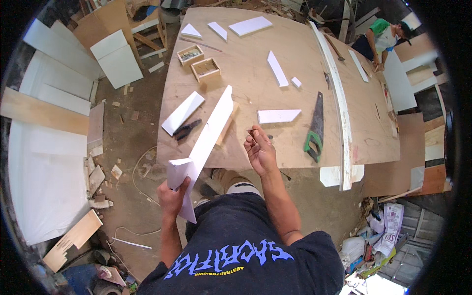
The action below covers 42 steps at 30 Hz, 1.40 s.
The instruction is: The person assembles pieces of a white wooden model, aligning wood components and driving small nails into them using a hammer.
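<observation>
Tabletop point(241, 61): left grip point(173, 197) clasps white board point(208, 132); right grip point(261, 152) pinches something thin point(250, 130).

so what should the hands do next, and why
Probably bring the right hand toward the white board: that hand pinches a thin piece, too small to identify, apart from the board, while the left hand grips the board's near end.
</observation>
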Motion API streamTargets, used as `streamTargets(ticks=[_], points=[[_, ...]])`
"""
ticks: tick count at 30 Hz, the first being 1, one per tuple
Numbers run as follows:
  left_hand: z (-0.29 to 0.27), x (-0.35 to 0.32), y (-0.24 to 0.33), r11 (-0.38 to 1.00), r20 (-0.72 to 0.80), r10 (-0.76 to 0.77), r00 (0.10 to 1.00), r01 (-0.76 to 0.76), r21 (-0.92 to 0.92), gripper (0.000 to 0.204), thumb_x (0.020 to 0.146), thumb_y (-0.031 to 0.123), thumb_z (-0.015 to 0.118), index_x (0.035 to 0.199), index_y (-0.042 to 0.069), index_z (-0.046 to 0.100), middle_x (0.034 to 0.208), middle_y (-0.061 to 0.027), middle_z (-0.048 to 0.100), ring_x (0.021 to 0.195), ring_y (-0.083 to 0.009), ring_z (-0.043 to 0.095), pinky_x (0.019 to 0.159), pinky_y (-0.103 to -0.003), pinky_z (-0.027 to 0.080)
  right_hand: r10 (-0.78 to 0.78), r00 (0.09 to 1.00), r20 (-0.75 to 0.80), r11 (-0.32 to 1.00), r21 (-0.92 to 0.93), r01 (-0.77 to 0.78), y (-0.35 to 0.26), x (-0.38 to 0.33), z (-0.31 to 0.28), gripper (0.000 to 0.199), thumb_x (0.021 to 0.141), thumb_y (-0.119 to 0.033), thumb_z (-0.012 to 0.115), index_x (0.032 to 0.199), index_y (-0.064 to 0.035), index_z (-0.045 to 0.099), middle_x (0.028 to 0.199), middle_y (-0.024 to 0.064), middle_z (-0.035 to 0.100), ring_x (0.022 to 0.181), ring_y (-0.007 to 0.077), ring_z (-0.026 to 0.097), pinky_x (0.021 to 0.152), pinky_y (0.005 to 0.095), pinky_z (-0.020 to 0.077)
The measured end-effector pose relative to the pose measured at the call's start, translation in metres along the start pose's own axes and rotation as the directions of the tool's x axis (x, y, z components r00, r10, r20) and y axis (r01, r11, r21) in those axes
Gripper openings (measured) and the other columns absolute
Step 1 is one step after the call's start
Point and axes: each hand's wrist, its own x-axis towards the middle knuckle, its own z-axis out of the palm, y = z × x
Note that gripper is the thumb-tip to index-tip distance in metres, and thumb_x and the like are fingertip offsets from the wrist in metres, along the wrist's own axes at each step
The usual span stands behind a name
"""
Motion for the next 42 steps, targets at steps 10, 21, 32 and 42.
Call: streamTargets(ticks=[10,21,32,42], points=[[0.042,-0.094,-0.020,0.989,0.159,0.047,0.986,-0.068,0.132,0.041,0.088,0.042,0.083,0.113,0.009,0.080,0.090,-0.0155,0.077,0.082,-0.0318,0.077,0.073,-0.041,0.058,-0.254,0.967,-0.014,0.780,-0.595,0.196,-0.004,-0.054,-0.071,0.027,0.102,-0.012,0.072,0.125,0.0026,0.072,0.102,0.0067,0.075,0.083,0.0114,0.066,0.074,0.0262,0.0538],[0.137,-0.160,-0.024,0.970,0.067,-0.071,0.995,0.053,0.238,0.036,0.089,0.035,0.084,0.116,0.011,0.081,0.090,-0.0185,0.076,0.083,-0.0347,0.077,0.072,-0.042,0.057,-0.105,0.994,-0.044,0.721,-0.692,0.046,-0.021,-0.042,-0.169,0.027,0.101,-0.014,0.073,0.122,0.0020,0.074,0.099,0.0052,0.076,0.083,0.0095,0.066,0.073,0.0253,0.0524],[0.260,-0.161,-0.089,0.994,-0.038,-0.060,0.997,0.063,0.091,0.046,0.091,0.016,0.078,0.135,0.009,0.071,0.114,-0.0181,0.077,0.104,-0.0304,0.076,0.087,-0.039,0.057,-0.092,0.995,0.036,0.514,-0.854,0.079,0.015,-0.014,-0.218,0.026,0.099,-0.020,0.074,0.118,-0.0022,0.077,0.101,0.0062,0.078,0.089,0.0124,0.072,0.081,0.0288,0.0565],[0.288,-0.133,-0.114,0.996,0.024,-0.088,0.996,0.088,0.008,0.054,0.089,0.004,0.072,0.142,0.016,0.068,0.105,-0.0170,0.075,0.095,-0.0324,0.074,0.086,-0.040,0.057,-0.248,0.947,0.203,0.258,-0.929,0.267,0.046,0.025,-0.195,0.020,0.096,-0.016,0.074,0.112,-0.0054,0.078,0.105,0.0148,0.078,0.087,0.0242,0.076,0.081,0.0353,0.0589]])
